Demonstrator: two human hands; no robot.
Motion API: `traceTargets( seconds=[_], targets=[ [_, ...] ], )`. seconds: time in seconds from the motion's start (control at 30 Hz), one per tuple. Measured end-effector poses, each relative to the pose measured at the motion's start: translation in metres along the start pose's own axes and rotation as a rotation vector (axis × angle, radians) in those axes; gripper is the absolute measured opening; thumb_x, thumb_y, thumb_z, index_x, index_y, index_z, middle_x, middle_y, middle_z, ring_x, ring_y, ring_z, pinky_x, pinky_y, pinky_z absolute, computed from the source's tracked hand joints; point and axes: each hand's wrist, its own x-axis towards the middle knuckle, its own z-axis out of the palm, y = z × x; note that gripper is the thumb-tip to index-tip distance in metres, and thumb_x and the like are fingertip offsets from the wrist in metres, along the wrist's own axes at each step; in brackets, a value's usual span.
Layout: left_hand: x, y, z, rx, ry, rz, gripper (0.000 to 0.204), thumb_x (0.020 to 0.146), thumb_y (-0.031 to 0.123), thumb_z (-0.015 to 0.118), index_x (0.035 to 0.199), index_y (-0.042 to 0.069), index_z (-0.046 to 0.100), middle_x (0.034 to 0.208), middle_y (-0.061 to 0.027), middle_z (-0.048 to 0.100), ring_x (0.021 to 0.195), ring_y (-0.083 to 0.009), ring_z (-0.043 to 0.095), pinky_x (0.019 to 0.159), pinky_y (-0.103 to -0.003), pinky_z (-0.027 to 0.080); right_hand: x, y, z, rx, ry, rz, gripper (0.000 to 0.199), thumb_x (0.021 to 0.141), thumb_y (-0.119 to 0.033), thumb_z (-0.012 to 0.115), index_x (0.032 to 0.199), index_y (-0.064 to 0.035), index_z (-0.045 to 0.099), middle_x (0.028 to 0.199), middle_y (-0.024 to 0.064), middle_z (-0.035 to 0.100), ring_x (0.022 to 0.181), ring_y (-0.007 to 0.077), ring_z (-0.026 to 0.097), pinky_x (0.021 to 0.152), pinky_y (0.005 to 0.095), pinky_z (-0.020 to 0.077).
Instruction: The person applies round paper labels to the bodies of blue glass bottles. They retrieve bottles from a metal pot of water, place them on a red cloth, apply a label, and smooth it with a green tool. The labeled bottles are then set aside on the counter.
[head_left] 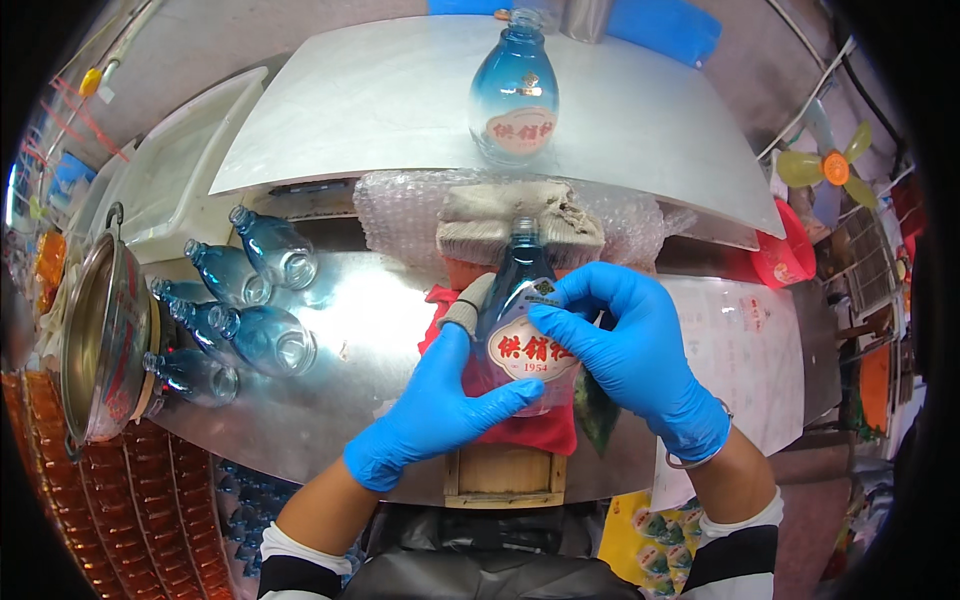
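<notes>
A blue glass bottle (515,275) lies tilted on a red cloth (540,435), its neck pointing away from me. It carries a pale label with red lettering and a small dark emblem on its shoulder. My left hand (415,410), in a blue glove with a knit cover (467,305) on one finger, grips the bottle's left side, thumb across its lower front. My right hand (625,340), gloved too, has thumb and forefinger pinched at the emblem; what lies between the fingertips is hidden. Beyond the bottle's neck rests a folded off-white knit cloth (510,205) on bubble wrap (400,215).
Another labelled blue bottle (515,95) stands on the raised white board (350,110). Several unlabelled blue bottles (262,340) lie at left, beside a metal basin (95,340). A red container (785,250) and a small fan (835,168) are at right. Sheets (745,350) cover the table's right side.
</notes>
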Motion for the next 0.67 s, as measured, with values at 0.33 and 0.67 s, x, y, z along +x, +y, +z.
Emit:
traceTargets(
  seconds=[0.33, 0.67],
  targets=[
    [0.004, 0.002, -0.005, -0.252, -0.007, -0.119, 0.091, 0.073, 0.025, 0.072, 0.137, -0.005, 0.016, 0.135, -0.0176, 0.033, 0.125, -0.023, 0.036, 0.104, -0.036, 0.03, -0.035, 0.039, 0.004, 0.208, 0.142, 0.148, 0.036, 0.071, -0.024, 0.078, 0.073, -0.0084, 0.046, 0.065, -0.0044, 0.045, 0.059, 0.003, 0.04, 0.051, 0.019, 0.0351],
    [0.031, 0.015, 0.004, -0.442, 0.123, -0.334, 0.058, 0.081, 0.023, 0.066, 0.124, -0.003, 0.036, 0.114, -0.0145, 0.052, 0.103, -0.0206, 0.055, 0.087, -0.03, 0.047, -0.054, 0.056, 0.033, 0.409, 0.176, 0.209, 0.045, 0.064, -0.025, 0.084, 0.076, -0.0094, 0.043, 0.071, -0.0022, 0.043, 0.065, 0.006, 0.043, 0.056, 0.0208, 0.0407]
  ],
)
